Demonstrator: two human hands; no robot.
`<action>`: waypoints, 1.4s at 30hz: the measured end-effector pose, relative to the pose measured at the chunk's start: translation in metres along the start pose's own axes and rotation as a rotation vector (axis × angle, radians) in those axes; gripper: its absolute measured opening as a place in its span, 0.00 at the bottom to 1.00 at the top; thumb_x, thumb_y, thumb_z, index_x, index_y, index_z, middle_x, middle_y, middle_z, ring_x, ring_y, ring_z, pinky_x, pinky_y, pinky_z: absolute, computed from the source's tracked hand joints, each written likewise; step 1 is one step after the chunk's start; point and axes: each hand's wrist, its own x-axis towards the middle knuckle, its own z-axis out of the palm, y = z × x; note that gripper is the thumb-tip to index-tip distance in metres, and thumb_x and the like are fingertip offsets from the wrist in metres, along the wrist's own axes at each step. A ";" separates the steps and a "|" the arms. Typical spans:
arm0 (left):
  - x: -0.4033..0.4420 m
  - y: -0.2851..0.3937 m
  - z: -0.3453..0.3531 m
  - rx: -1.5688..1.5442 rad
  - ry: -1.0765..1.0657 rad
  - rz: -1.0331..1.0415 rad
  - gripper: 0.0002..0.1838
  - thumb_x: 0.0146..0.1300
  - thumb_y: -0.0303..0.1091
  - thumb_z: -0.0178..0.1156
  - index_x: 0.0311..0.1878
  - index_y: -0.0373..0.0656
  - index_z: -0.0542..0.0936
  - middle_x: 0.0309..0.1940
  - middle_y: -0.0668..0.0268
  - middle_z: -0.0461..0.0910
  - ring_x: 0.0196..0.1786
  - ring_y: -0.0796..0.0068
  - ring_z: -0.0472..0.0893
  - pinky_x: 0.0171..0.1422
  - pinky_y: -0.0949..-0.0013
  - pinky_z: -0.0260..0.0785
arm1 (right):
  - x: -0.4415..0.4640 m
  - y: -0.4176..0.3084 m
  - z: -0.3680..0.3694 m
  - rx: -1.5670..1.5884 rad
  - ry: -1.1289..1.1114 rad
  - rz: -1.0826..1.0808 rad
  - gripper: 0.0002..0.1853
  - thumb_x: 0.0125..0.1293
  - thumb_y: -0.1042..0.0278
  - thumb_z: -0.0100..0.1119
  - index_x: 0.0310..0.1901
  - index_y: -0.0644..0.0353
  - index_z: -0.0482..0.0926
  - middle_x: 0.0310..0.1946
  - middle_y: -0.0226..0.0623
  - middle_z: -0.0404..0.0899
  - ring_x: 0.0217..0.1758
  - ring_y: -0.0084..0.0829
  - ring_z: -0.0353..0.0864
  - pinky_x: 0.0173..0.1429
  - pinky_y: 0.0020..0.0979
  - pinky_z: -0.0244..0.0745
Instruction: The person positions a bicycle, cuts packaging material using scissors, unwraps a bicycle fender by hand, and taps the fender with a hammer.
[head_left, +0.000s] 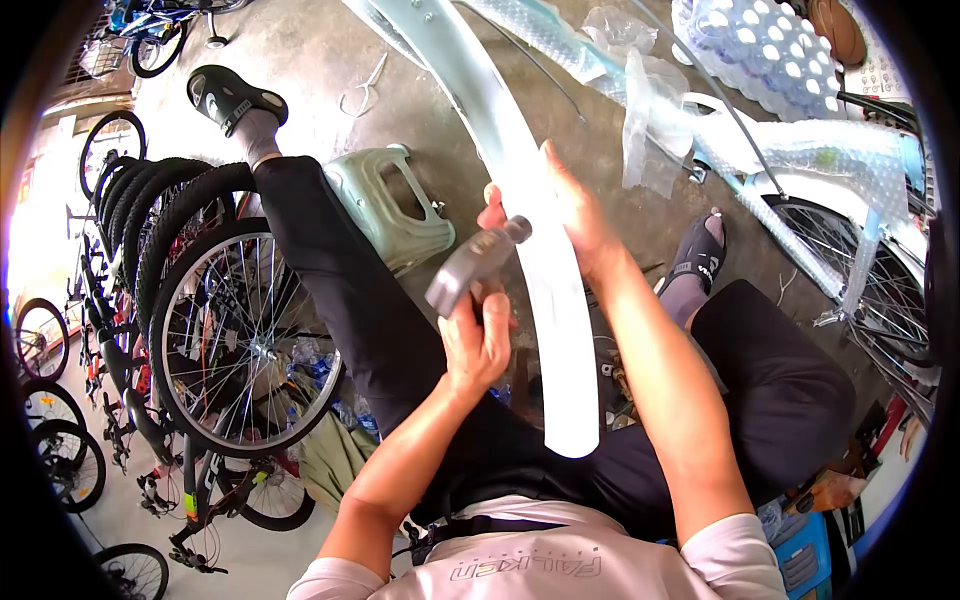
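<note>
A long, curved white bicycle mudguard (565, 360) slants from the top of the view down toward my lap. My right hand (582, 215) is closed around its middle, thumb along the right edge and fingertips showing at the left edge. Just left of the mudguard, my left hand (478, 345) grips a hammer (470, 268). The hammer's grey metal head lies level with my right fingertips, its narrow end overlapping the mudguard's left edge; whether they touch I cannot tell. Most of the handle is hidden.
A pale green plastic stool (375, 225) lies beside my left leg. Bicycle wheels and tyres (262, 350) crowd the left. On the right lies a bicycle frame in bubble wrap (790, 145), with its wheel (840, 240). A blue bin (803, 555) sits at lower right.
</note>
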 end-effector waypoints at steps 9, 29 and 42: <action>0.015 -0.015 -0.008 0.263 -0.061 0.029 0.24 0.74 0.39 0.57 0.62 0.31 0.65 0.34 0.51 0.82 0.33 0.51 0.84 0.41 0.57 0.76 | -0.004 -0.007 0.015 0.109 -0.138 0.060 0.39 0.80 0.34 0.33 0.63 0.69 0.73 0.54 0.52 0.82 0.60 0.45 0.83 0.66 0.46 0.77; 0.022 0.013 -0.013 0.118 -0.039 0.201 0.17 0.79 0.38 0.49 0.56 0.30 0.75 0.29 0.65 0.78 0.27 0.80 0.75 0.34 0.75 0.70 | -0.007 -0.014 0.023 0.119 -0.025 -0.022 0.39 0.78 0.32 0.37 0.68 0.65 0.71 0.56 0.48 0.81 0.59 0.40 0.83 0.63 0.40 0.78; 0.023 -0.009 -0.014 0.268 -0.077 0.190 0.16 0.79 0.35 0.48 0.55 0.29 0.75 0.28 0.65 0.79 0.28 0.78 0.78 0.34 0.73 0.74 | -0.007 -0.016 0.026 0.091 -0.016 -0.018 0.36 0.80 0.36 0.38 0.64 0.67 0.73 0.53 0.45 0.82 0.58 0.40 0.83 0.63 0.41 0.79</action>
